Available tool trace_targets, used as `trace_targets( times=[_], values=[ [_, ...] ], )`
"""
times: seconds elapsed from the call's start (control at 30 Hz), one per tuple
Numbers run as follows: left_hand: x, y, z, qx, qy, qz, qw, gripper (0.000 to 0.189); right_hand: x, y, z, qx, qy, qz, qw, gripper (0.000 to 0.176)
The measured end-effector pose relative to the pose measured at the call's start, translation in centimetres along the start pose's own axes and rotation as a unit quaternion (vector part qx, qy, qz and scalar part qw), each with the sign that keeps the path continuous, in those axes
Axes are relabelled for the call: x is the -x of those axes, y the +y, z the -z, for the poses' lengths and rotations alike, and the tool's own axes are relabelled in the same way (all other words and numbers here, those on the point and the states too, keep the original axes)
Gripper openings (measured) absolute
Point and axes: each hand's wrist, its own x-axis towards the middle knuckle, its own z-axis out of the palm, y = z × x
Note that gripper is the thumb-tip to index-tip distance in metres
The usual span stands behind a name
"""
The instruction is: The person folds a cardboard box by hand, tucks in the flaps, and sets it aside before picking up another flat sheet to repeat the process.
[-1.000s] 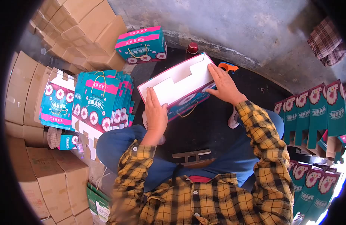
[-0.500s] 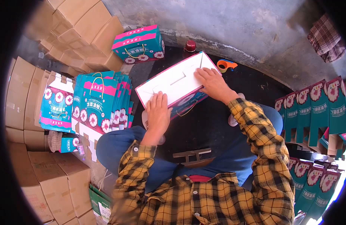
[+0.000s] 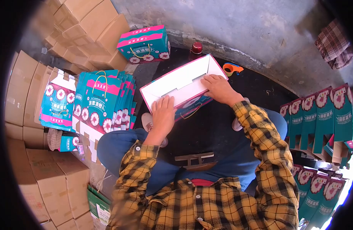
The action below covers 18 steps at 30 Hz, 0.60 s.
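A carton with white flaps (image 3: pixel 184 83) and a teal-and-pink printed side lies between my legs, its white face up and a narrow gap showing between the flaps. My left hand (image 3: pixel 162 114) rests on its near left corner, fingers spread a little over the edge. On the near right part of the same face lies my right hand (image 3: pixel 221 90), fingers stretched flat. A yellow cord handle hangs at the near printed side. Neither hand is wrapped around anything.
A finished-looking teal box (image 3: pixel 144 45) stands behind, beside a red-capped bottle (image 3: pixel 196 48) and an orange tape dispenser (image 3: pixel 232 69). Flat printed cartons (image 3: pixel 96 101) lean at left near brown boxes (image 3: pixel 50 168). More printed cartons (image 3: pixel 324 111) stand at right.
The gap between the white flaps has widened, with the far flap now tilted. Both hands stay at the near edge, the left slightly shifted. The view has moved slightly.
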Motion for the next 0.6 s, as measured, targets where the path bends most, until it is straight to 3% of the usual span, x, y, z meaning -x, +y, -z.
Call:
trace_targets(
  times=[0.1, 0.23, 0.33, 0.43, 0.6],
  values=[
    [-0.1, 0.4, 1.2, 0.012, 0.033, -0.006, 0.999, 0.056, -0.9, -1.1, 3.1, -0.005, 0.054, 0.012, 0.998, 0.046],
    [-0.1, 1.1, 2.7, 0.024, 0.052, 0.010, 0.998, 0.061, -2.5, -6.9, 15.6, -0.215, 0.223, 0.000, 0.951, 0.028],
    [-0.3, 0.9, 2.5, 0.021, 0.050, 0.000, 0.999, 0.061, 1.4, -12.0, 25.5, -0.334, 0.340, 0.121, 0.871, 0.018],
    [0.2, 1.4, 2.4, 0.040, 0.030, -0.013, 0.999, 0.061, 4.4, -14.8, 29.8, -0.385, 0.438, 0.193, 0.789, 0.020],
    [-0.4, 2.5, 2.6, 0.032, 0.010, -0.010, 0.999, 0.061, 6.3, -15.3, 30.3, -0.387, 0.476, 0.205, 0.763, 0.024]
  ],
)
